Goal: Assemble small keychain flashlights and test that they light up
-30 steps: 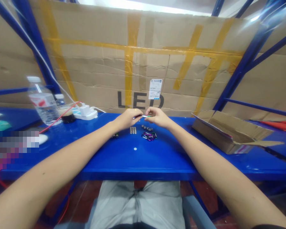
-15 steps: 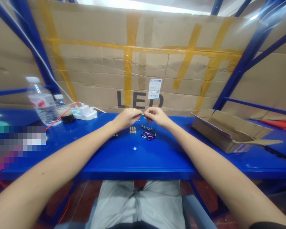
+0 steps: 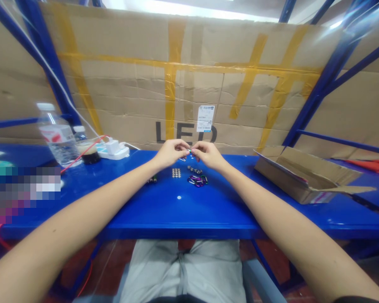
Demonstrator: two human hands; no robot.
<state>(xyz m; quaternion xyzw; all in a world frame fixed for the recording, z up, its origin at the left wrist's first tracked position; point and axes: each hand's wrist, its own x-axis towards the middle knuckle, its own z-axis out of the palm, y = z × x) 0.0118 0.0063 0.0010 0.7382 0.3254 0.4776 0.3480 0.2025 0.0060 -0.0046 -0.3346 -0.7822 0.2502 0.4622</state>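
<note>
Fingertip to fingertip, my left hand (image 3: 171, 154) and my right hand (image 3: 209, 155) pinch a small green piece (image 3: 190, 151) near the table's back edge. Its kind is too small to make out, and the fingers cover most of it. Below the hands, several small shiny metal pieces (image 3: 176, 173) stand in neat rows. To their right lie more loose small metal parts (image 3: 195, 170). Purple and green carabiners (image 3: 198, 181) are heaped just nearer to me. A few small dark green pieces (image 3: 153, 179) show beside my left forearm, partly hidden by it.
On the blue table (image 3: 183, 214), an open cardboard box (image 3: 287, 176) sits at right. At left are a water bottle (image 3: 57, 139), a bottle of dark liquid (image 3: 90, 153) and a white power strip (image 3: 115, 150) with cables. A large cardboard panel (image 3: 129, 92) rises behind.
Both hands stay together at the same place with the small green piece. My left hand's fingers have shifted and lifted slightly around it. Everything on the table stays put.
</note>
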